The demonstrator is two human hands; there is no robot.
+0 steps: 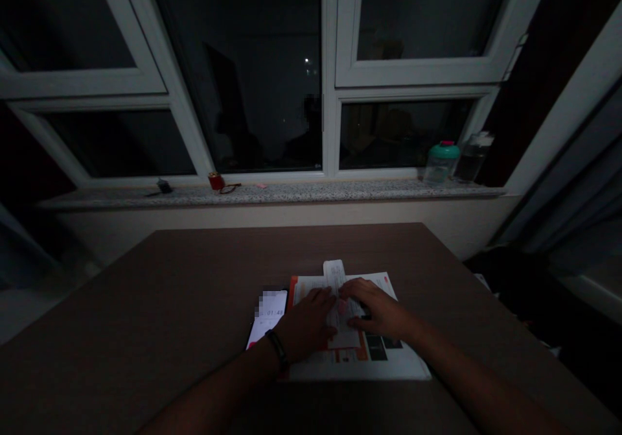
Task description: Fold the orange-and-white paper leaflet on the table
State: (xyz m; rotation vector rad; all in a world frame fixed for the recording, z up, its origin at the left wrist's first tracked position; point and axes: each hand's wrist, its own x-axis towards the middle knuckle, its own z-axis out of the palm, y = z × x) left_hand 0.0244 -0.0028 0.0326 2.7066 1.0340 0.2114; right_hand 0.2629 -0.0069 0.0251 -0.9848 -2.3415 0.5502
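Head view: left hand (311,318) and right hand (379,308) at a white paper strip (334,273)

From my remote seat I see the paper strip lying lengthwise over a printed sheet (405,365), its far end reaching past the sheet's upper edge above the brown tabletop (194,273). The left hand rests along the strip's left side, its fingers stretched out; I cannot tell whether they pinch the paper or only lie on it. The right hand is on the other side with its fingers bent, the tips at the strip, and its thumb standing wide of the forefinger. Between the two hands I make out a pinkish patch (343,306), too dim for me to say more.

A dark band (276,348) circles the left wrist. A phone (270,318) with a lit screen lies just beside the sheet, partly behind the left hand.

Farther off, on the speckled windowsill (301,192), I have a small red object (216,181) toward the left and, at the right, a clear bottle with a teal lid (440,164) near another bottle (471,158).
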